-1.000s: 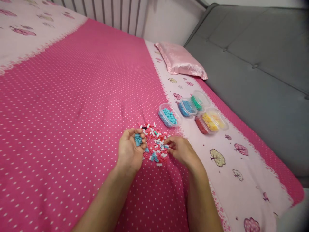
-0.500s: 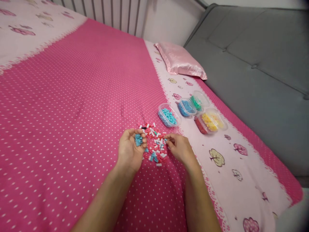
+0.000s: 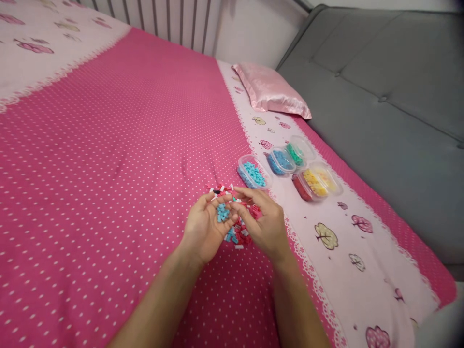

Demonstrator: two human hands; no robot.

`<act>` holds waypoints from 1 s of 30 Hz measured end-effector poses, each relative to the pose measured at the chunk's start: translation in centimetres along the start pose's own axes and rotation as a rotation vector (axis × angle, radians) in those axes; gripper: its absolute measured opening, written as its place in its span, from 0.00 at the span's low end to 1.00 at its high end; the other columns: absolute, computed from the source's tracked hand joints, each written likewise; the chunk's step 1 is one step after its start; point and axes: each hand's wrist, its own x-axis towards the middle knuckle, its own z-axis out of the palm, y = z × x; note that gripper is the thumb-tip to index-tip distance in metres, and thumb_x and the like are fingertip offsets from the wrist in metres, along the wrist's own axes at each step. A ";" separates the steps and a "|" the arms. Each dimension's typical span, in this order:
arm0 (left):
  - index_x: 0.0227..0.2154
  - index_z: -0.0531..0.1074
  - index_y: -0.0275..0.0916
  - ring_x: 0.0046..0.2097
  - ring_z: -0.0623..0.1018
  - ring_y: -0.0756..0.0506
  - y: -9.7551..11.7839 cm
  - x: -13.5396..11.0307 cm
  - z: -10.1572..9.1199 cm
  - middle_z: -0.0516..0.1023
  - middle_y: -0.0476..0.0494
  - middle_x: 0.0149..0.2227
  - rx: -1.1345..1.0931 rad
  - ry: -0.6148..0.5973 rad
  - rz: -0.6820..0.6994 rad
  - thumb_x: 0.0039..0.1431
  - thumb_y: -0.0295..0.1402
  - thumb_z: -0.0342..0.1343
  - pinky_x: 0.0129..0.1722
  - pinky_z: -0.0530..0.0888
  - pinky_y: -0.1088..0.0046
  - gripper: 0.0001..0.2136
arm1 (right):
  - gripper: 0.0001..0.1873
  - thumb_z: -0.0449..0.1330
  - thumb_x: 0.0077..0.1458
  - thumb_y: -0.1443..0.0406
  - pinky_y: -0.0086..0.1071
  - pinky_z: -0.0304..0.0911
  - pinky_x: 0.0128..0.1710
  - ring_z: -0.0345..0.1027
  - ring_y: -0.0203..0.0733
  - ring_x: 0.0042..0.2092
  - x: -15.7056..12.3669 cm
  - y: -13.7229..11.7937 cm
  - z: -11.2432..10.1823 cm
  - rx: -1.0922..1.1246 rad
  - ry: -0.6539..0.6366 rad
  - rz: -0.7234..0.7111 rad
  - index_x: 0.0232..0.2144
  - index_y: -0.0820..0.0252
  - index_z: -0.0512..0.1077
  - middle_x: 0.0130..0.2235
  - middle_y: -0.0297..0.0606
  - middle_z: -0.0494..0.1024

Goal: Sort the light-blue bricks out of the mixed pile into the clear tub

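A small heap of red, white and light blue bricks (image 3: 242, 236) lies on the pink dotted bedsheet (image 3: 108, 159). My left hand (image 3: 206, 227) is cupped palm up over the heap's left side and holds several light blue bricks (image 3: 222, 213). My right hand (image 3: 263, 222) has its fingertips pinched together right at that palm, touching the blue bricks there. It covers much of the heap. What the right fingers hold, if anything, is too small to see.
Clear tubs stand beyond the heap: light blue bricks (image 3: 253, 174), blue bricks (image 3: 281, 161), green bricks (image 3: 300, 150), red and yellow bricks (image 3: 314, 182). A pink satin pillow (image 3: 270, 90) lies further back. A grey sofa (image 3: 391, 106) borders the bed on the right.
My right hand has moved left from the heap's right side to my left palm. My left hand has shifted slightly right and opened a little more.
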 end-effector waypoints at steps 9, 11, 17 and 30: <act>0.22 0.65 0.34 0.18 0.62 0.53 0.8 -0.1 -0.4 0.62 0.48 0.19 0.026 0.124 0.164 0.58 0.30 0.41 0.14 0.57 0.82 0.13 | 0.09 0.56 0.50 0.70 0.31 0.65 0.36 0.73 0.40 0.33 -0.4 3.9 -1.4 -0.277 -0.187 0.447 0.31 0.58 0.75 0.32 0.36 0.80; 0.21 0.64 0.35 0.18 0.61 0.54 0.8 -0.1 -0.6 0.61 0.49 0.18 0.014 0.120 0.180 0.57 0.30 0.41 0.13 0.56 0.82 0.12 | 0.09 0.57 0.48 0.71 0.31 0.64 0.35 0.73 0.40 0.33 -0.5 4.1 -1.2 -0.354 -0.280 0.500 0.31 0.57 0.76 0.31 0.35 0.80; 0.20 0.63 0.36 0.18 0.61 0.54 0.7 -0.1 -0.8 0.61 0.49 0.18 0.023 0.133 0.193 0.56 0.30 0.42 0.14 0.57 0.82 0.12 | 0.09 0.58 0.47 0.70 0.29 0.61 0.33 0.72 0.39 0.31 -0.5 3.9 -0.6 -0.439 -0.397 0.516 0.31 0.56 0.77 0.29 0.34 0.79; 0.20 0.63 0.36 0.18 0.61 0.54 0.7 0.2 -0.8 0.61 0.49 0.18 0.023 0.147 0.181 0.56 0.30 0.42 0.15 0.57 0.82 0.11 | 0.07 0.58 0.47 0.69 0.28 0.59 0.31 0.71 0.37 0.30 -0.4 3.2 -0.6 -0.420 -0.423 0.516 0.29 0.56 0.77 0.28 0.34 0.79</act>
